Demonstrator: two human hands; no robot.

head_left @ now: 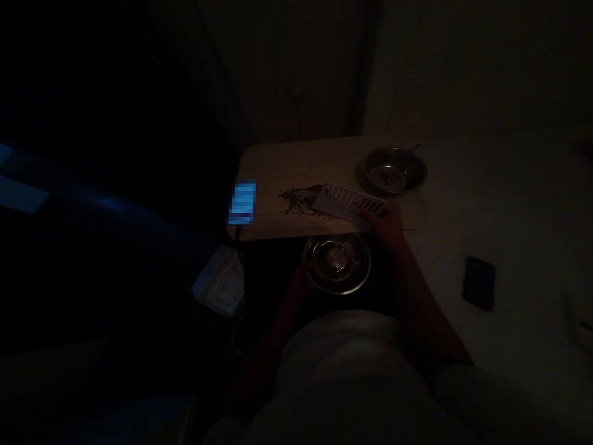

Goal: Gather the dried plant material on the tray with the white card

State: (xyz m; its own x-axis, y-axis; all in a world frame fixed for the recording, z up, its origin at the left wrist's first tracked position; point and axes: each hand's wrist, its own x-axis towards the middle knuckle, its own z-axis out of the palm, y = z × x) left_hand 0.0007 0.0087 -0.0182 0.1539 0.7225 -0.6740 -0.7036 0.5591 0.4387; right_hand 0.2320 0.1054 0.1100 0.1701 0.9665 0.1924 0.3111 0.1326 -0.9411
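The picture is very dark. My right hand (386, 224) grips one end of a pale, flat, slotted piece (340, 204) whose exact kind I cannot make out. Its far end lies against a scattered heap of small dark bits (299, 199) on the wooden tabletop (269, 164). Just below the table's near edge, my left hand (303, 278) is closed on the left rim of a round metal bowl (364, 281). Small dark bits also lie inside that bowl. Shadow hides most of the left fingers.
A second metal bowl (419, 179) with a utensil handle sticking out stands at the table's back right. A lit, blurred screen (242, 202) is at the left edge. A dark phone-like object (479, 283) lies to the right, and a pale packet (220, 281) lies lower left.
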